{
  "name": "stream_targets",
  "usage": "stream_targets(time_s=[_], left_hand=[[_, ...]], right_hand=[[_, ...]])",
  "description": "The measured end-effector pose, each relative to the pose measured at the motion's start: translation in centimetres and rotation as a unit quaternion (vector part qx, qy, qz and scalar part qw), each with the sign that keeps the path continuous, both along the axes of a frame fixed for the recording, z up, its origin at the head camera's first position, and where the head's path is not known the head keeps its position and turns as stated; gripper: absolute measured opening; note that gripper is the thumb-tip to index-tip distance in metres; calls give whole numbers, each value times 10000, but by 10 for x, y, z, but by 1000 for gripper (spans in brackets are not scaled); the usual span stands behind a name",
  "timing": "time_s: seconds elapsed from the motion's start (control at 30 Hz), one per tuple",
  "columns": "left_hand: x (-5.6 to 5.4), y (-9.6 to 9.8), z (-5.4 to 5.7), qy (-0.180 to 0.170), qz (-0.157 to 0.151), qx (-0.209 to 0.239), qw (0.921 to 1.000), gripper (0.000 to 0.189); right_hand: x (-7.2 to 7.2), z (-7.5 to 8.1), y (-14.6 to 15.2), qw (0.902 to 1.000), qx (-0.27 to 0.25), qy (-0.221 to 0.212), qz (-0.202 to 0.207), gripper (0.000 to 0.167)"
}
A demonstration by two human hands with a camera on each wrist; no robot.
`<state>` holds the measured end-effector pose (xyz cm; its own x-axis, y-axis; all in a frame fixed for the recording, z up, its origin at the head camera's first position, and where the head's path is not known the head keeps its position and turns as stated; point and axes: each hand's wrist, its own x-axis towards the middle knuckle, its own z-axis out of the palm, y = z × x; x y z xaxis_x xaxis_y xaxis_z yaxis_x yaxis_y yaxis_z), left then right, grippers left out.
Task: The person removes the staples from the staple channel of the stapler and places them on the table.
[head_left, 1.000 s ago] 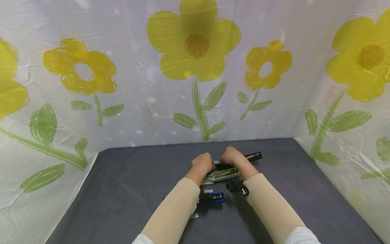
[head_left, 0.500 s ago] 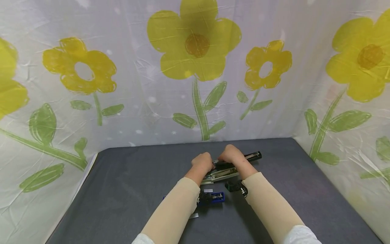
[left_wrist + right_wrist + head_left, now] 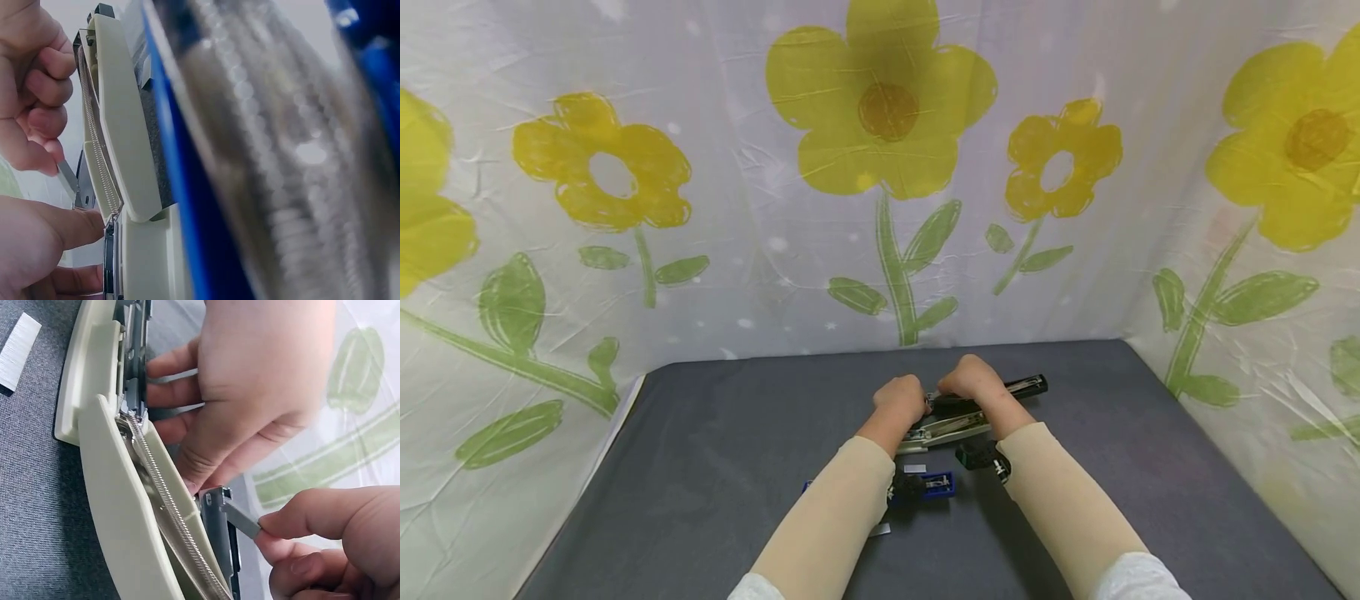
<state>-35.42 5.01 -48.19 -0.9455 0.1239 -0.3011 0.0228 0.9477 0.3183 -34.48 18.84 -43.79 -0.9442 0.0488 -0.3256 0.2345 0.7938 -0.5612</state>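
Observation:
In the head view my left hand (image 3: 901,402) and right hand (image 3: 972,378) are close together over an opened black stapler (image 3: 1030,385). My left hand grips this stapler near its hinge; the right wrist view shows its fingers against the grey metal, partly hidden. My right hand pinches a short strip of staples (image 3: 242,520) between thumb and forefinger, with the strip's end at the stapler's metal channel (image 3: 214,501). Nearer to me lies an opened cream stapler (image 3: 115,494), its long spring bared.
An opened blue stapler (image 3: 938,485) lies nearer, partly under my left forearm. One loose staple strip (image 3: 915,468) is between it and the cream stapler, another strip (image 3: 882,529) farther forward. A flowered curtain (image 3: 760,275) stands behind the dark tabletop (image 3: 737,467).
My right hand has shifted slightly left, towards my left hand, with the staple strip. The left hand stays about where it was, and the staplers lie as before.

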Motion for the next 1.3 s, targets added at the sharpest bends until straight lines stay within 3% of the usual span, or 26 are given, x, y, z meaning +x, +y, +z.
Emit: stream_targets(time_s=[0.47, 0.67, 1.03, 1.3], left_hand=[[0, 1, 3, -4, 164, 114, 9998, 21], [-1, 2, 1, 22, 103, 101, 9999, 21], [-6, 1, -1, 12, 206, 88, 9997, 17], [-3, 1, 1, 26, 142, 179, 9997, 13]], right_hand=[[4, 7, 14, 9985, -464, 224, -167, 33], [6, 8, 19, 9983, -571, 15, -121, 45], [7, 4, 20, 9987, -107, -356, 350, 50], [8, -6, 19, 9972, 167, -525, 512, 56]])
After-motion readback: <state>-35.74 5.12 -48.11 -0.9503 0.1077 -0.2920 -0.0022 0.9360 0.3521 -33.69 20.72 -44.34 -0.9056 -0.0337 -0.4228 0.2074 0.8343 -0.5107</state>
